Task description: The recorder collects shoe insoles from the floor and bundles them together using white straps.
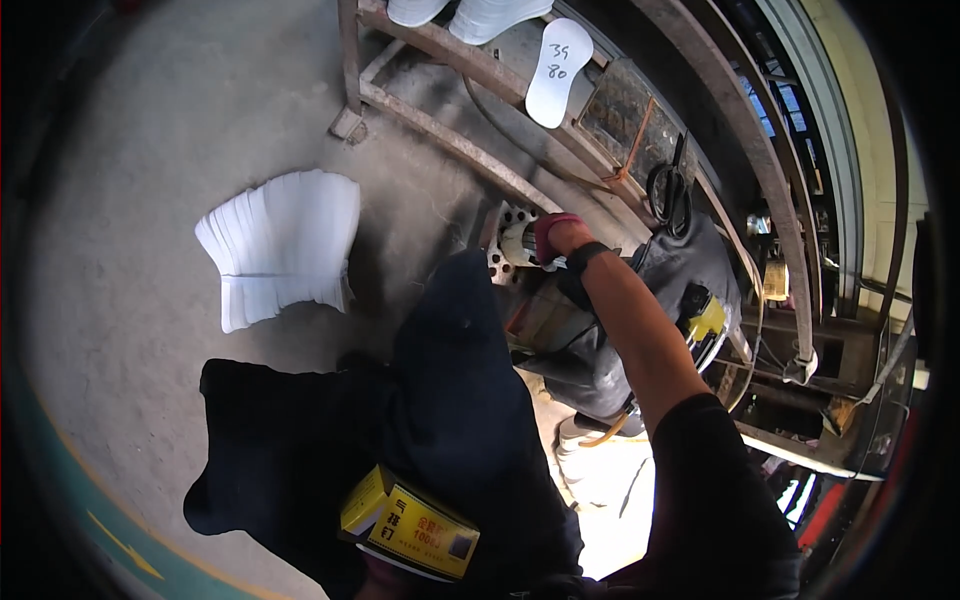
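My right hand (556, 236), in a reddish glove with a black wrist strap, is closed around a pale cylindrical part (519, 243) next to a perforated metal disc (503, 222) on a dark grey machine (600, 350). My bare right forearm reaches up to it from the lower right. Low in the picture a yellow cardboard box (408, 524) rests against my dark trousers (450, 400). Only a reddish sliver of my left hand (374, 574) shows under the box, which it seems to hold.
A fanned stack of white cut sheets (280, 245) lies on the concrete floor to the left. A rusty metal frame (450, 140) runs behind the machine, carrying a white sole-shaped cutout (558, 70). Black scissors (668, 190) hang at the right. Another white stack (600, 470) sits below the machine.
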Tool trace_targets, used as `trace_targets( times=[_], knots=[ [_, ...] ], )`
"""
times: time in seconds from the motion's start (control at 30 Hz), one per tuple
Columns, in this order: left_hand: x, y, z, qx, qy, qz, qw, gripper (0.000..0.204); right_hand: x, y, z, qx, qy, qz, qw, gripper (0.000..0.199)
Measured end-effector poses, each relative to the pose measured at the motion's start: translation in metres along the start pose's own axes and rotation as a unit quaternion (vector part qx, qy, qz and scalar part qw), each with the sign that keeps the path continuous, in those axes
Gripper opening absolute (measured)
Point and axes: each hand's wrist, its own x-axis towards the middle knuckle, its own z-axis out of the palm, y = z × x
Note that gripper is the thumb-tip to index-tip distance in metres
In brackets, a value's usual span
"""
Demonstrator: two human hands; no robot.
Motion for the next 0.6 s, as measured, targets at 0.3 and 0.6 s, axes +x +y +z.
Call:
trace_targets(
  times=[0.3, 0.6],
  knots=[
    [-0.014, 0.011, -0.020, -0.040, 0.070, 0.012, 0.997, 0.071, -0.001, -0.026, -0.033, -0.108, -0.038, -0.030, 0.993, 0.025],
    [-0.027, -0.014, -0.029, -0.066, 0.111, 0.014, 0.992, 0.071, -0.029, -0.017, -0.097, -0.001, -0.094, 0.047, 0.994, 0.033]
  ],
)
